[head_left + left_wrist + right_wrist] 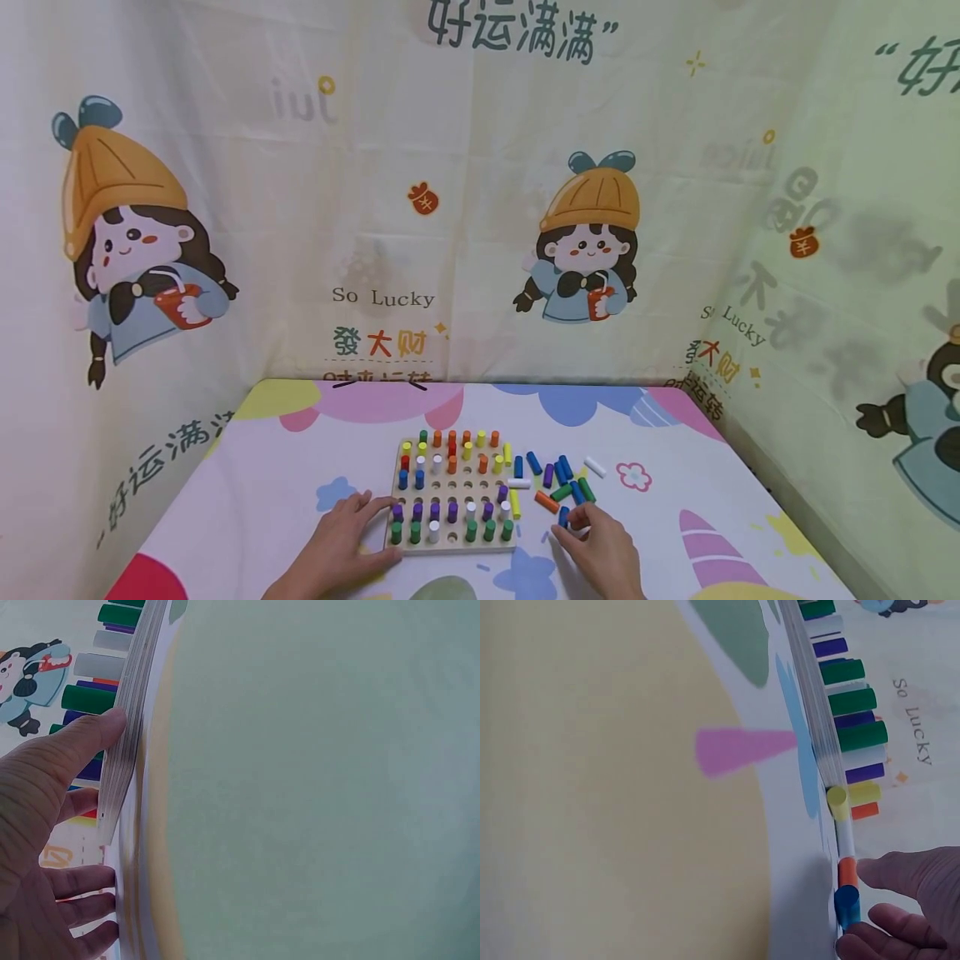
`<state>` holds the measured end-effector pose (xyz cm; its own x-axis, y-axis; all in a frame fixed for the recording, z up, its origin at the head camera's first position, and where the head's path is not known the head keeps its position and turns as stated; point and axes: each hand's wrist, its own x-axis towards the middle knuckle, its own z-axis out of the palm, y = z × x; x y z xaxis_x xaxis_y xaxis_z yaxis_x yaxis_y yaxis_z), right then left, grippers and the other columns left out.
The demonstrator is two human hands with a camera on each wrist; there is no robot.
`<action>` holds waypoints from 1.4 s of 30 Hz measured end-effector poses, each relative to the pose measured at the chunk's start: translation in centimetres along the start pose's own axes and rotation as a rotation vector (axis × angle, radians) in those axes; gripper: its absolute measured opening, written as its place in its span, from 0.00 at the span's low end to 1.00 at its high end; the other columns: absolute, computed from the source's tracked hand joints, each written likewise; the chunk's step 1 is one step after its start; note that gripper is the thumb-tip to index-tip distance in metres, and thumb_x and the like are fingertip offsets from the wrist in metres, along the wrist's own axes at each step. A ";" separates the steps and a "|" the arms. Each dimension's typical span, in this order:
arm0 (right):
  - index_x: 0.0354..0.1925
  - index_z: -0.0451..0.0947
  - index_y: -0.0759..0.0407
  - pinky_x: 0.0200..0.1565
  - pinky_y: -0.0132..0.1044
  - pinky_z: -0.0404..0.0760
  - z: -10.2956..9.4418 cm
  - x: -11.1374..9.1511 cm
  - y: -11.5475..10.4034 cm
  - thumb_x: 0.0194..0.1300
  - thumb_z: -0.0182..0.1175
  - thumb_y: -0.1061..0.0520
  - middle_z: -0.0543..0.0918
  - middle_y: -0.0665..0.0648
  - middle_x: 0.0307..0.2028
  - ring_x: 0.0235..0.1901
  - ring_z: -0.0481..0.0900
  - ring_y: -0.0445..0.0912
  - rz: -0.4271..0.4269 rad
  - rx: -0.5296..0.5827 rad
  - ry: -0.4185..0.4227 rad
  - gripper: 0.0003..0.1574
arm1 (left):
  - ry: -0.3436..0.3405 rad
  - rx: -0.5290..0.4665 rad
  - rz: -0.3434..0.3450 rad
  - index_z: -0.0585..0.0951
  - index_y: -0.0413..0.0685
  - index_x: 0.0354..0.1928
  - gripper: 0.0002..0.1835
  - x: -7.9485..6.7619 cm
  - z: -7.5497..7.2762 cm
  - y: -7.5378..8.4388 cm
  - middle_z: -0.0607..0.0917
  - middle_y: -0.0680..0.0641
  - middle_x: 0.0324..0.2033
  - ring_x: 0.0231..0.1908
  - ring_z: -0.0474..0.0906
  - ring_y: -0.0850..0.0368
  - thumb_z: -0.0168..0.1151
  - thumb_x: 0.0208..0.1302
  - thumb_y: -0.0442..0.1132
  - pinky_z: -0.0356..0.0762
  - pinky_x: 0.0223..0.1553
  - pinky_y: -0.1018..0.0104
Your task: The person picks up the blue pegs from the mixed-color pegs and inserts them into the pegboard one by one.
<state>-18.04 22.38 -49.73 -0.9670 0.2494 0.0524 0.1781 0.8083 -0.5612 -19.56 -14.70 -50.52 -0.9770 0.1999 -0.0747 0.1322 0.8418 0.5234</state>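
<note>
A wooden pegboard (459,493) lies on the table with many colored pegs upright in its holes. My left hand (341,542) grips the board's left side, the thumb at its front corner and the index finger further back; in the left wrist view, the thumb (105,727) presses its edge. To the board's right, my right hand (607,554) is low over a loose blue peg (564,517). Its thumb and fingers straddle that peg, which lies flat. In the right wrist view, a small gap shows between thumb (889,871) and blue peg (847,904).
More loose pegs lie right of the board: an orange peg (547,502), a green peg (561,492), a white peg (595,467), a purple peg (548,476) and several blue ones. A yellow peg (514,504) lies along the board's right edge. Printed cloth (480,250) hangs behind the table.
</note>
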 end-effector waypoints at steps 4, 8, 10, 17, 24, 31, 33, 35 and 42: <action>0.35 0.79 0.56 0.30 0.35 0.73 0.2 0.4 0.1 0.54 0.79 0.46 0.82 0.49 0.29 0.26 0.73 0.43 0.001 -0.006 -0.013 0.22 | -0.001 0.000 -0.007 0.78 0.58 0.66 0.43 0.0 0.0 0.1 0.73 0.33 0.67 0.66 0.67 0.28 0.73 0.50 0.69 0.63 0.60 0.21; 0.35 0.78 0.56 0.30 0.35 0.74 0.3 0.7 0.0 0.54 0.79 0.46 0.81 0.50 0.29 0.26 0.73 0.43 0.011 -0.011 -0.028 0.22 | -0.008 0.003 -0.022 0.78 0.58 0.66 0.43 0.1 0.0 0.2 0.73 0.33 0.67 0.66 0.67 0.28 0.73 0.49 0.69 0.63 0.60 0.21; 0.35 0.78 0.56 0.31 0.35 0.75 0.3 0.8 -0.1 0.53 0.79 0.46 0.81 0.50 0.28 0.26 0.73 0.44 0.009 -0.022 -0.035 0.23 | -0.009 0.005 -0.023 0.78 0.58 0.66 0.43 0.0 0.0 0.3 0.73 0.33 0.67 0.66 0.67 0.27 0.73 0.50 0.69 0.63 0.60 0.21; 0.35 0.76 0.57 0.30 0.36 0.74 0.4 1.0 -0.4 0.52 0.80 0.45 0.79 0.50 0.27 0.26 0.72 0.45 0.005 -0.050 -0.047 0.25 | -0.005 0.014 -0.025 0.78 0.59 0.66 0.42 -0.1 0.0 0.4 0.73 0.33 0.68 0.66 0.67 0.27 0.73 0.50 0.69 0.64 0.60 0.21; 0.34 0.75 0.57 0.29 0.36 0.72 0.5 1.1 -0.5 0.55 0.78 0.50 0.76 0.51 0.25 0.25 0.71 0.45 0.019 -0.076 -0.046 0.21 | 0.002 0.006 -0.027 0.78 0.59 0.65 0.43 -0.1 -0.1 0.3 0.73 0.33 0.68 0.66 0.66 0.27 0.73 0.49 0.70 0.63 0.60 0.21; 0.34 0.76 0.56 0.29 0.37 0.68 0.4 1.1 -0.5 0.54 0.77 0.54 0.75 0.51 0.25 0.25 0.70 0.45 0.045 -0.072 -0.050 0.18 | -0.002 -0.001 -0.021 0.78 0.58 0.66 0.43 -0.1 -0.1 0.2 0.73 0.32 0.68 0.67 0.66 0.27 0.72 0.49 0.70 0.63 0.61 0.21; 0.34 0.76 0.56 0.29 0.37 0.68 0.4 1.1 -0.4 0.54 0.76 0.55 0.75 0.51 0.25 0.25 0.70 0.45 0.049 -0.059 -0.055 0.17 | -0.002 -0.002 -0.015 0.78 0.57 0.66 0.43 -0.1 0.0 0.1 0.73 0.32 0.68 0.67 0.66 0.27 0.72 0.50 0.70 0.62 0.61 0.22; 0.34 0.76 0.56 0.29 0.37 0.68 0.4 1.0 -0.3 0.54 0.76 0.55 0.75 0.51 0.25 0.26 0.70 0.45 0.048 -0.043 -0.054 0.17 | -0.002 -0.002 -0.008 0.78 0.57 0.66 0.43 -0.1 0.1 0.0 0.73 0.32 0.68 0.67 0.66 0.28 0.72 0.50 0.70 0.62 0.61 0.22; 0.35 0.77 0.58 0.30 0.35 0.72 0.1 0.8 0.1 0.53 0.75 0.58 0.78 0.50 0.26 0.26 0.71 0.44 -0.030 0.069 -0.004 0.16 | 0.003 -0.004 -0.009 0.78 0.59 0.66 0.43 -0.1 0.1 0.0 0.73 0.33 0.67 0.66 0.67 0.28 0.72 0.50 0.71 0.63 0.60 0.22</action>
<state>-18.86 22.62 -49.86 -0.9723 0.2240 0.0669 0.1365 0.7763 -0.6154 -19.48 -14.67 -50.64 -0.9787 0.1907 -0.0766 0.1228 0.8415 0.5261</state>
